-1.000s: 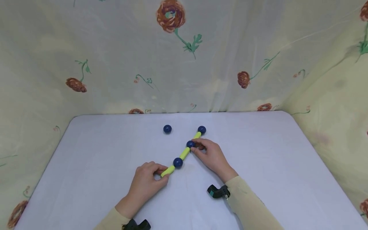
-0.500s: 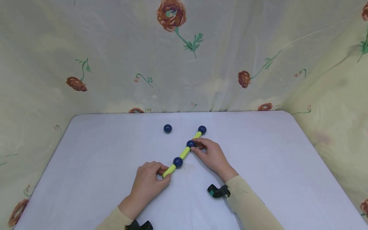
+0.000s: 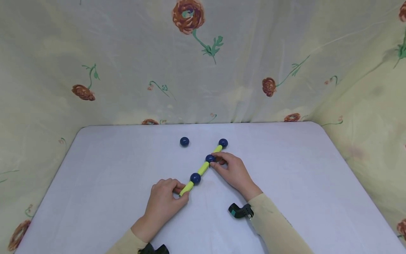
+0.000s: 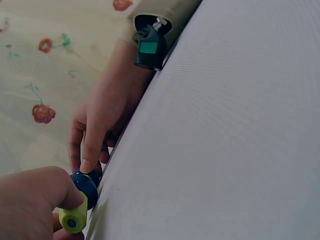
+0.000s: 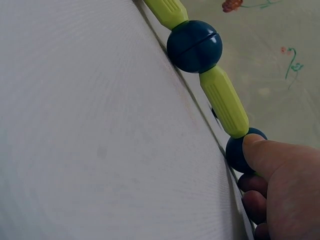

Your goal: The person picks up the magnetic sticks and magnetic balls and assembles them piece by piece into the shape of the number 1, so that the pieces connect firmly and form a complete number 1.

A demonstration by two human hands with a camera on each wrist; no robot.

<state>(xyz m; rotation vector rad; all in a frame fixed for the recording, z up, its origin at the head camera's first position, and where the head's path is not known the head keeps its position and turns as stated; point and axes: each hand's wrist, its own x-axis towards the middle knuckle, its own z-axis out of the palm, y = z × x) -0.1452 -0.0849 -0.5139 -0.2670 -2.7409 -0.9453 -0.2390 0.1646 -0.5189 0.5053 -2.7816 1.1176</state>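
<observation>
A chain of dark blue balls and yellow-green rods runs diagonally over the white table. My left hand point(image 3: 166, 201) pinches the nearest rod point(image 3: 186, 188) between thumb and fingers; its free end with a dark round centre faces the left wrist view. That rod meets a blue ball point(image 3: 195, 178), followed by a second rod point(image 3: 203, 168). With thumb and fingertips, my right hand point(image 3: 233, 173) holds the middle ball point(image 3: 210, 158). Beyond it, a third rod point(image 3: 217, 148) leads to the far end ball point(image 3: 223, 143). The right wrist view shows ridges along the rod point(image 5: 225, 102).
A loose blue ball point(image 3: 184, 141) lies near the back, left of the chain. White cloth covers the table point(image 3: 285, 169). A flowered curtain point(image 3: 127, 53) hangs behind and at both sides. Each wrist carries a black camera point(image 3: 241, 211).
My left hand has shifted slightly right with the near rod, and the nearest ball has edged up a little. My right hand stays on the middle ball.
</observation>
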